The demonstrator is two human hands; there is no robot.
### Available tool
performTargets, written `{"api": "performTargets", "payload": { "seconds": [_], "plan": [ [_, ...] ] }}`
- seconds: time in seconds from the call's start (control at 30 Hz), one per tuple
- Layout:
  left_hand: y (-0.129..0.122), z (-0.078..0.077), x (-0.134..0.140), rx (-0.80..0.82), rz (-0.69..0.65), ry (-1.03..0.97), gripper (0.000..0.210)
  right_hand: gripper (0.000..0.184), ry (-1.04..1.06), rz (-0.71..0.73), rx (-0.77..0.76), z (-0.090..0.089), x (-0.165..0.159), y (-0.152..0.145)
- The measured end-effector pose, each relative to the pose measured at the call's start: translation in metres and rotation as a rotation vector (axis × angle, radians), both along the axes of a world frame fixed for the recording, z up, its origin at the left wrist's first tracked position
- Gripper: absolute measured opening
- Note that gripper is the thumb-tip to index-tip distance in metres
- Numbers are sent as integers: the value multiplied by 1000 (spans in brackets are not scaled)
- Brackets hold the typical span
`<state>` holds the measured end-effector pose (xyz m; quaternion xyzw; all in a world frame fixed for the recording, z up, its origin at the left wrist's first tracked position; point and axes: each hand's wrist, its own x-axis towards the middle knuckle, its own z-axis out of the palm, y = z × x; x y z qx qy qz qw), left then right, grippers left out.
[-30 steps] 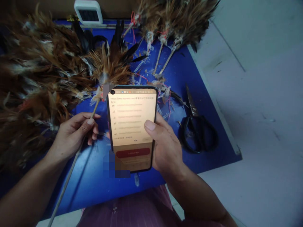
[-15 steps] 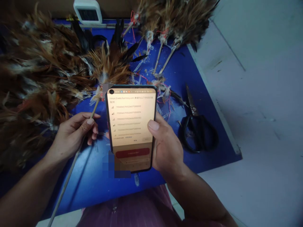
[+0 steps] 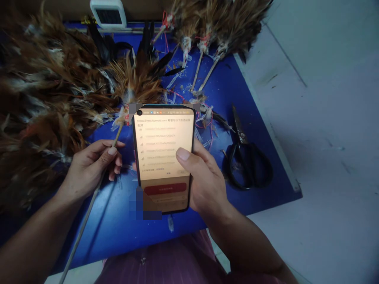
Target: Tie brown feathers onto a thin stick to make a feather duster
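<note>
stick [image 3: 82, 228] and phone [image 3: 164, 157], one per hand
the stick is pinched in the left hand [image 3: 91, 165] over the table [image 3: 124, 232]; the phone is clasped by the right hand [image 3: 209, 181], apparently angled for reading.

I'm watching the left hand [image 3: 89, 167] pinching, its thumb [image 3: 108, 156] lying against curled fingers [image 3: 118, 161], left forearm [image 3: 37, 227] slanting inward; opposite, the right hand [image 3: 209, 177] is gripping, right thumb [image 3: 189, 158] stretching inward, right forearm [image 3: 251, 244] slanting too.
</note>
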<state>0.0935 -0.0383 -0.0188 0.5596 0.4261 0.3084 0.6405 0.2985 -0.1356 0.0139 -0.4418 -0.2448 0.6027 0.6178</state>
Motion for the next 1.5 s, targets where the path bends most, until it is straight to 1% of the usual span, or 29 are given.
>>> {"api": "performTargets", "payload": {
  "seconds": [0.17, 0.37, 0.63, 0.83, 1.2, 1.5],
  "plan": [
    [0, -1, 0, 9, 4, 1, 24, 38, 43, 3, 31, 1, 0, 0],
    [1, -2, 0, 17, -9, -14, 25, 42, 76, 23, 31, -1, -1, 0],
    [1, -2, -1, 32, -20, -19, 22, 42, 5, 41, 28, -3, 2, 0],
    [1, -1, -1, 46, -29, -12, 22, 45, -5, 43, 31, -3, 1, 0],
    [1, -3, -2, 30, -13, 11, 23, 40, 50, 5, 47, -1, -1, 0],
    [1, -3, -2, 25, -4, 36, 23, 41, 30, 15, 51, 0, -1, 0]
  ]
}}
